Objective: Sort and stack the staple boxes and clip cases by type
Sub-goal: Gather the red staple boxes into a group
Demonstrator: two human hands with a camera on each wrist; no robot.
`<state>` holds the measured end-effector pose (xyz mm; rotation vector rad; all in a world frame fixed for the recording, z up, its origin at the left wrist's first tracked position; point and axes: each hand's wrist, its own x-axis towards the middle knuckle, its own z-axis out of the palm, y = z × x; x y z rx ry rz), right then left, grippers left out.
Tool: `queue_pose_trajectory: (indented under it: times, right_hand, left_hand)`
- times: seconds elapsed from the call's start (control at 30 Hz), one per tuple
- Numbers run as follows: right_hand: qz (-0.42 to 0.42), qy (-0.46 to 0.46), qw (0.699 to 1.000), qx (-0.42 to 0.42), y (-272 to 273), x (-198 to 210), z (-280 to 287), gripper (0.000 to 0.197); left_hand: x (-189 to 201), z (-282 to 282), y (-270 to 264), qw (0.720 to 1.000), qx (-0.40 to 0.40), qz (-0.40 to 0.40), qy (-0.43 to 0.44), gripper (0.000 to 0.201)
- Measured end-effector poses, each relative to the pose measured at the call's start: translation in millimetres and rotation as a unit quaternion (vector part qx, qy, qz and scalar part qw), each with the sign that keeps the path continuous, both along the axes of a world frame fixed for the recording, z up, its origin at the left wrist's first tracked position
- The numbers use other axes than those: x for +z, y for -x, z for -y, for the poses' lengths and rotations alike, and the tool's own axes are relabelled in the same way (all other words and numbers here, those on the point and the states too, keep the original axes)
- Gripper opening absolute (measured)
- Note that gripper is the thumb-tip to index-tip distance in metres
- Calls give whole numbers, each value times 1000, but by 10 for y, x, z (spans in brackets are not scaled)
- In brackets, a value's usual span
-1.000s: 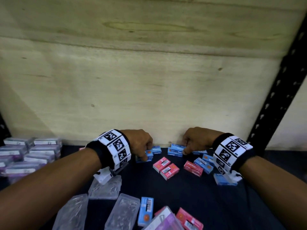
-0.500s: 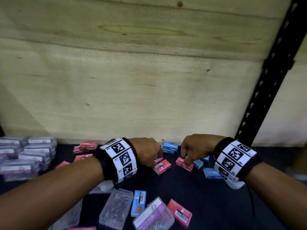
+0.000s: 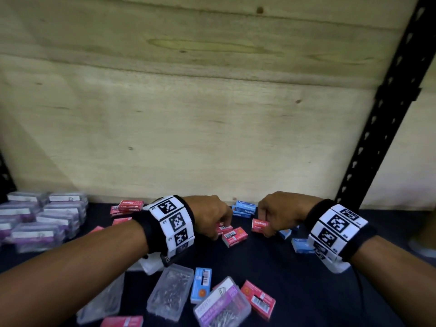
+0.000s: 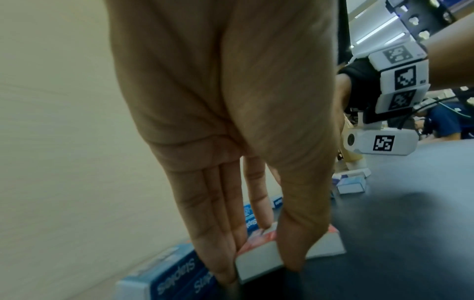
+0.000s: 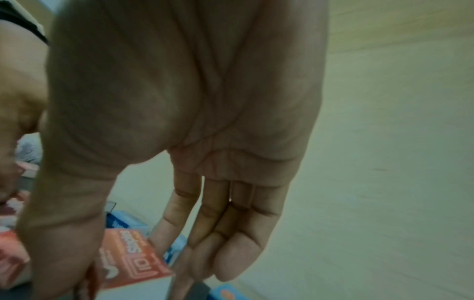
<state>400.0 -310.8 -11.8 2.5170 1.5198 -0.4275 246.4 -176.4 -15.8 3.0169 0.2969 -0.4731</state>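
- Left hand (image 3: pixel 210 215): thumb and fingers pinch a red box (image 4: pixel 259 255) lying on the table (image 3: pixel 271 263), beside a second red box (image 3: pixel 234 236).
- Right hand (image 3: pixel 278 212): thumb and fingers pinch another red box (image 3: pixel 260 225) (label facing the camera), lifted just above the table.
- Blue boxes (image 3: pixel 244 208): stacked at the wall, between both hands.
- Clip cases (image 3: pixel 40 223): stacked far left.
- Loose cases (image 3: pixel 170 292) and boxes lie near the front edge.

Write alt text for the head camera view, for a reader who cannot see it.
Two hands work at the back of a dark shelf: the left hand pinches one red staple box, the right hand another. Blue staple boxes are stacked against the plywood wall; clip cases are stacked at far left.
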Motion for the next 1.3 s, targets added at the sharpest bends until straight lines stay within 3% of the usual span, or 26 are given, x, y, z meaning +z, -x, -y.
queue_pose_trajectory:
  times: [0.3, 0.57, 0.93, 1.3]
  right_hand:
    - [-19, -66, 996, 48, 89, 287, -302, 41]
    - [-67, -113, 987, 93, 361, 247, -903, 28]
    - [14, -81, 979, 185, 737, 131, -1662, 32]
    - [24, -53, 980, 190, 837, -10, -1918, 33]
  left_hand:
    - [111, -388, 421, 996, 73, -21, 43, 35]
    - [67, -854, 683, 992, 102, 7, 72, 25]
    - [41, -1501, 768, 986, 150, 59, 32, 30]
    - [-107, -1698, 755, 986, 151, 66, 12, 31]
